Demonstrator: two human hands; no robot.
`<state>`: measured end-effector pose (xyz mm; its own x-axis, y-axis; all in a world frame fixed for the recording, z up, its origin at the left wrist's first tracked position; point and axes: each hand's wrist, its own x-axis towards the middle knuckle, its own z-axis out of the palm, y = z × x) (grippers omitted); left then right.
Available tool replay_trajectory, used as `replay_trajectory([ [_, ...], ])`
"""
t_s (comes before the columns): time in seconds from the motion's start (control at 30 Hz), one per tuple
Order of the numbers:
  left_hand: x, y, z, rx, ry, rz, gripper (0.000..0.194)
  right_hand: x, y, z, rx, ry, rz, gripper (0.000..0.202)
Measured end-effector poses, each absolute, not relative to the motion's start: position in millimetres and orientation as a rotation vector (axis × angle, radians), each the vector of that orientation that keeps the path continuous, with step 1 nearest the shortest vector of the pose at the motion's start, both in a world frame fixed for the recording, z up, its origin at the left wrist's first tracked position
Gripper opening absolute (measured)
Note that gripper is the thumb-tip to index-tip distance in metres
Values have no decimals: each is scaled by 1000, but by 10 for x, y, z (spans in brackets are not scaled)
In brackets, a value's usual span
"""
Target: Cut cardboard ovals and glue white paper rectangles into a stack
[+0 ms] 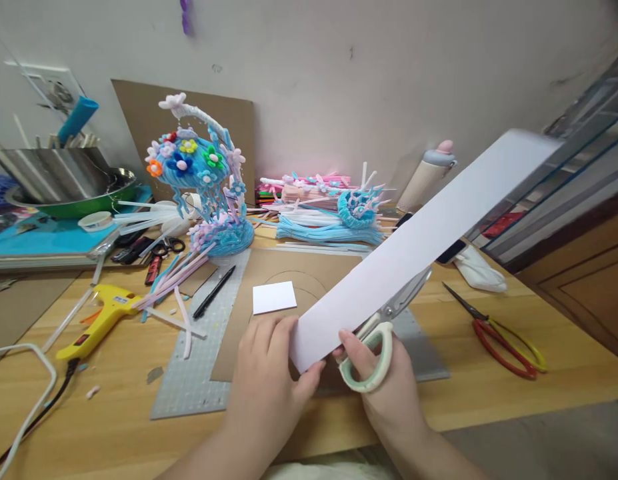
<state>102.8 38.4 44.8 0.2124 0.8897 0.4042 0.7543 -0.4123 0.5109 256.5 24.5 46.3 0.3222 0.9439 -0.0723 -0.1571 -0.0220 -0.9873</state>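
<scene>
A long white strip of board (413, 233) slants up to the right above the work surface. My left hand (269, 373) is closed on its lower end, thumb below and fingers on top. In my right hand (389, 380) are scissors (369, 360) with pale green handles, and its thumb also presses the strip's lower edge. The scissor blades lie partly behind the strip. Under the hands is a brown cardboard sheet (233, 333) with pencilled curves, and a small white rectangle of board (275, 297) rests on it.
A grey cutting mat (173, 380) lies beneath the cardboard, with a black pen (215, 291) on it. At left is a yellow glue gun (101, 320); at right, red-and-yellow-handled scissors (503, 343). Behind stand a pipe-cleaner flower lamp (193, 167), pipe-cleaner bundles (329, 230) and a bottle (426, 177).
</scene>
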Motion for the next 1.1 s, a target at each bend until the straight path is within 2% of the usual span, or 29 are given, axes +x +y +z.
replay_trajectory([
  [0.17,1112,482,442,2130,1587,866,52,2499,336,611,-1341,-972,918,22],
  [0.3,1107,466,400,2045,1601,813,46,2443,350,595,-1378,-1048,880,20],
  [0.57,1115,479,401,1975,1596,765,45,2461,332,581,-1398,-1122,875,19],
  [1.1,1094,511,408,1912,1567,838,34,2447,341,492,-1442,-1126,885,18],
])
